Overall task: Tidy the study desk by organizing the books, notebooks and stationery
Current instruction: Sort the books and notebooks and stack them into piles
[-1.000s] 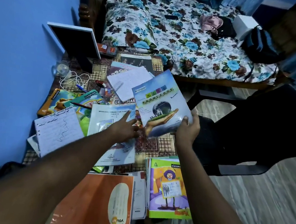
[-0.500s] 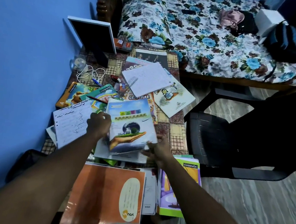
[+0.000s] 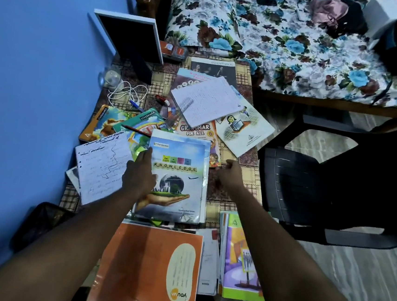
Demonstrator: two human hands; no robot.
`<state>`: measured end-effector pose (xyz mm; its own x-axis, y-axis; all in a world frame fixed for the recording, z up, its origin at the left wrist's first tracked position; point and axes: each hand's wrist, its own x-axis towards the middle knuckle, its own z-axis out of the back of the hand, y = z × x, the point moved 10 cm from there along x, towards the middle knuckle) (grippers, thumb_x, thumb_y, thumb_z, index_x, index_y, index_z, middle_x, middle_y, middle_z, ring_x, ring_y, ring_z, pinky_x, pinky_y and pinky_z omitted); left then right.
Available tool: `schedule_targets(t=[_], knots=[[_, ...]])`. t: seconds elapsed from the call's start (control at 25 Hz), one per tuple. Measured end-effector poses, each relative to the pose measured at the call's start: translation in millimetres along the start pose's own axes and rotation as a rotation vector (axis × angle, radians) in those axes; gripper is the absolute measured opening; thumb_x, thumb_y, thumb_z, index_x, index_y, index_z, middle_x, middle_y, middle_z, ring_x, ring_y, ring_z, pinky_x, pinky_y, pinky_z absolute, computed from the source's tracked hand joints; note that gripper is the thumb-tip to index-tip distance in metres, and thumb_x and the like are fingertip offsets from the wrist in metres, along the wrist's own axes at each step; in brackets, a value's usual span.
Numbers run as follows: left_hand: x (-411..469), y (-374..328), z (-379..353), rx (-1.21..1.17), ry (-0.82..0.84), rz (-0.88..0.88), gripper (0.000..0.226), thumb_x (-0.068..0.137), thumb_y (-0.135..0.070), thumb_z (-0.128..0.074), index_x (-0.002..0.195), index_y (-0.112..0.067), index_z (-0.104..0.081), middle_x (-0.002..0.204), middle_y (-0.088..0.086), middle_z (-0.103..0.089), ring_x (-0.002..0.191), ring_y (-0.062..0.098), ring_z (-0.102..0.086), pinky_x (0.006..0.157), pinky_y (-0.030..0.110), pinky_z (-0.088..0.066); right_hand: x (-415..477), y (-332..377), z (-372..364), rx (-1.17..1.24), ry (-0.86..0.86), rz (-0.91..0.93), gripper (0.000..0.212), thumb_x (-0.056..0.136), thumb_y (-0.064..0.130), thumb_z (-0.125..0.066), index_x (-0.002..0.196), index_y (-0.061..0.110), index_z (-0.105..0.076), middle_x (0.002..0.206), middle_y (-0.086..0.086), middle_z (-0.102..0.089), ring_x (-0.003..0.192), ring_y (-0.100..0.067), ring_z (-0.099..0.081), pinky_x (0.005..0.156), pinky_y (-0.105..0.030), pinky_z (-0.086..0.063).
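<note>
Blue wall [image 3: 29, 85] borders a checked-cloth study desk [image 3: 231, 197] strewn with books. Going left to right, a handwritten notebook page [image 3: 99, 167] is seen beside the left hand [image 3: 139, 176], which is laid flat on the left edge of the General Knowledge book [image 3: 177, 180], fingers spread rather than clamped. That book is stacked on another of similar size at mid-desk. The right hand [image 3: 230, 175] is held just beside it, apparently loosely curled and empty. A black plastic chair [image 3: 310, 185] is seen at far right.
</note>
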<state>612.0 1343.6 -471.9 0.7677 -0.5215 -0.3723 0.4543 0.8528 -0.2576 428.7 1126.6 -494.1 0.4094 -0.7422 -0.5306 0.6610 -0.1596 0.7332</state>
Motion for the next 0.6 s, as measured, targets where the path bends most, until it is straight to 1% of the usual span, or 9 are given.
schedule_targets(t=[0.04,0.08,0.12,0.16,0.24,0.28,0.32,0.44,0.6], knots=[[0,-2,1,0.007,-0.016,-0.023,0.082,0.091,-0.023,-0.063,0.154,-0.021,-0.010,0.155,0.007,-0.026,0.125,0.045,-0.040,0.092,0.049,-0.043,12,-3,-7,0.049,0.051,-0.048,0.047,0.089,0.001,-0.060,0.133,0.004,-0.044,0.108,-0.012,-0.056,0.068,-0.013,-0.053,0.051,-0.024,-0.042],[1,-4,2,0.005,-0.023,-0.028,0.082,0.091,-0.021,-0.063,0.154,-0.022,-0.010,0.155,0.007,-0.027,0.124,0.045,-0.041,0.091,0.049,-0.043,19,-2,-13,0.072,0.088,-0.075,0.056,0.088,0.001,-0.062,0.139,0.003,-0.038,0.116,-0.015,-0.055,0.077,-0.017,-0.054,0.054,-0.025,-0.042],[2,-4,3,-0.007,-0.026,-0.014,0.083,0.090,-0.020,-0.064,0.153,-0.022,-0.011,0.153,0.010,-0.027,0.122,0.046,-0.043,0.092,0.049,-0.043,25,0,-18,0.082,0.101,-0.108,0.056,0.088,0.004,-0.064,0.138,0.004,-0.040,0.118,-0.017,-0.057,0.082,-0.020,-0.054,0.056,-0.026,-0.041],[4,-2,3,-0.032,-0.025,0.026,0.084,0.089,-0.020,-0.066,0.153,-0.019,-0.012,0.151,0.015,-0.027,0.121,0.046,-0.043,0.093,0.049,-0.042,31,-2,-24,0.106,0.113,-0.133,0.044,0.088,0.008,-0.066,0.128,0.006,-0.049,0.113,-0.017,-0.061,0.082,-0.021,-0.054,0.056,-0.026,-0.040],[9,8,-1,-0.130,0.007,0.122,0.081,0.085,-0.022,-0.071,0.147,-0.010,-0.020,0.143,0.024,-0.033,0.120,0.047,-0.044,0.096,0.049,-0.040,34,-5,-29,0.171,0.110,-0.227,0.015,0.086,0.014,-0.068,0.094,0.004,-0.060,0.088,-0.016,-0.064,0.068,-0.021,-0.054,0.057,-0.028,-0.040],[12,12,-4,-0.197,0.034,0.149,0.076,0.083,-0.023,-0.074,0.141,-0.005,-0.027,0.137,0.025,-0.041,0.119,0.046,-0.047,0.096,0.048,-0.040,35,-7,-31,0.172,0.114,-0.265,0.016,0.085,0.015,-0.069,0.086,0.002,-0.059,0.079,-0.015,-0.062,0.062,-0.021,-0.052,0.057,-0.031,-0.040],[15,16,-8,-0.265,0.067,0.164,0.070,0.081,-0.024,-0.075,0.133,-0.002,-0.034,0.131,0.024,-0.049,0.116,0.044,-0.050,0.094,0.046,-0.043,35,-7,-33,0.145,0.125,-0.272,0.018,0.086,0.015,-0.068,0.086,-0.001,-0.058,0.075,-0.014,-0.059,0.060,-0.021,-0.051,0.056,-0.032,-0.039],[17,22,-19,-0.402,0.155,0.207,0.059,0.083,-0.022,-0.073,0.126,0.000,-0.040,0.124,0.020,-0.053,0.112,0.038,-0.054,0.086,0.039,-0.045,37,17,-30,-0.060,0.075,-0.070,0.017,0.091,0.014,-0.059,0.096,-0.002,-0.057,0.087,-0.013,-0.058,0.073,-0.020,-0.052,0.060,-0.028,-0.036],[13,27,-21,-0.566,0.146,0.311,0.056,0.083,-0.009,-0.064,0.130,0.000,-0.035,0.120,0.020,-0.054,0.106,0.037,-0.055,0.085,0.041,-0.048,23,44,-13,-0.088,-0.091,0.128,0.023,0.095,0.015,-0.050,0.113,0.003,-0.056,0.105,-0.011,-0.062,0.089,-0.026,-0.057,0.070,-0.030,-0.041]])
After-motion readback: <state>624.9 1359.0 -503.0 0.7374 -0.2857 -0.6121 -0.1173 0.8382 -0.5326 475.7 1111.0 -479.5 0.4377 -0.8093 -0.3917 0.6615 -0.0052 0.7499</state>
